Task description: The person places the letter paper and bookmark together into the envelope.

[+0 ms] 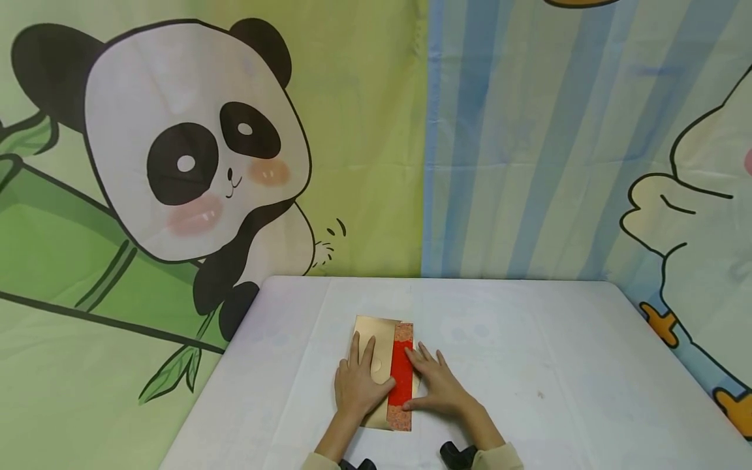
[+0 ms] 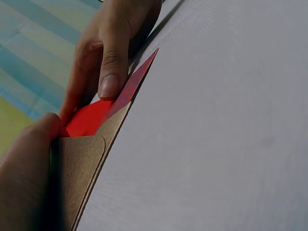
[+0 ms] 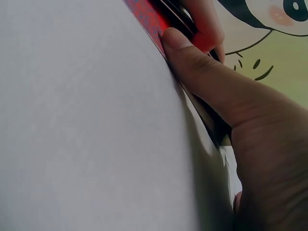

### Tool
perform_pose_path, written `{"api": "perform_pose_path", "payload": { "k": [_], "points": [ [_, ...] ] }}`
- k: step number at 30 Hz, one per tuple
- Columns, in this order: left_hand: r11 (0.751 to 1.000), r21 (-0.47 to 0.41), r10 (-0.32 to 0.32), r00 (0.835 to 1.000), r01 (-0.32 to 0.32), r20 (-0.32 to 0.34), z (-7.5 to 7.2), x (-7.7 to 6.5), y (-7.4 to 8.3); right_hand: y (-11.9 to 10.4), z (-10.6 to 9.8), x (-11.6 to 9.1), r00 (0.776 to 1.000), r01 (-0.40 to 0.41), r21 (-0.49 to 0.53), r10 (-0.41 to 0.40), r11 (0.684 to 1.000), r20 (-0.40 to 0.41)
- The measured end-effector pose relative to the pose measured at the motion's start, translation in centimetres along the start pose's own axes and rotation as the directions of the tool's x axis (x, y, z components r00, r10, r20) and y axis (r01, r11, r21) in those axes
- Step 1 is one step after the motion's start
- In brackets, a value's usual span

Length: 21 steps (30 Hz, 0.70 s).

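A gold-brown card envelope or folder point(image 1: 383, 336) lies upright on the table in the head view. Along its right side shows a bright red panel point(image 1: 401, 375) with speckled, patterned ends. My left hand point(image 1: 360, 385) rests flat on the brown card, fingers pointing away and thumb reaching to the edge of the red. On the other side my right hand point(image 1: 443, 388) touches the red panel's right edge, fingers spread. In the left wrist view the right thumb point(image 2: 109, 85) lies on the red near the patterned end. The right wrist view shows that thumb point(image 3: 178, 41) along the edge.
The white table point(image 1: 558, 365) extends around the card. Behind it hangs a cloth backdrop point(image 1: 364, 130) with a panda and striped panels. Dark wrist devices point(image 1: 457, 455) sit by both wrists, at the sleeve cuffs point(image 1: 498, 458).
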State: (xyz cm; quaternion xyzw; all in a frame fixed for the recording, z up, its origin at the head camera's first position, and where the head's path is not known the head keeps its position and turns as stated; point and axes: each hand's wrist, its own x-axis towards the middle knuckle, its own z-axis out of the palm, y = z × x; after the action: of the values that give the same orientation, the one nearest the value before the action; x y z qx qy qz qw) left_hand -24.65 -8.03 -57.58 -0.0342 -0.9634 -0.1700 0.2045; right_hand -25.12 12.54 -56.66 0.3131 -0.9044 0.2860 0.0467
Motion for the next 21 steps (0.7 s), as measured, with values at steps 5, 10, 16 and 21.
{"api": "perform_pose_path", "payload": {
  "k": [5, 10, 16, 21],
  "points": [
    [1.0, -0.001, -0.004, 1.0, 0.004, 0.008, 0.0, 0.01, -0.05, -0.36, 0.4, 0.31, 0.999, -0.023, -0.066, 0.022, 0.998, -0.023],
    [1.0, -0.004, -0.012, 1.0, 0.012, 0.013, 0.01, -0.01, -0.09, -0.62, 0.57, 0.39, 0.997, -0.055, -0.131, 0.048, 0.99, -0.06],
    [1.0, 0.0, -0.018, 1.0, 0.018, 0.009, 0.06, 0.02, -0.11, -1.01, 0.72, 0.76, 0.998, -0.033, -0.116, 0.027, 0.993, -0.059],
    [1.0, -0.001, -0.024, 1.0, 0.024, 0.017, 0.17, 0.01, -0.08, -0.94, 0.93, 0.93, 0.999, -0.003, -0.09, 0.0, 0.996, -0.039]
  ]
}}
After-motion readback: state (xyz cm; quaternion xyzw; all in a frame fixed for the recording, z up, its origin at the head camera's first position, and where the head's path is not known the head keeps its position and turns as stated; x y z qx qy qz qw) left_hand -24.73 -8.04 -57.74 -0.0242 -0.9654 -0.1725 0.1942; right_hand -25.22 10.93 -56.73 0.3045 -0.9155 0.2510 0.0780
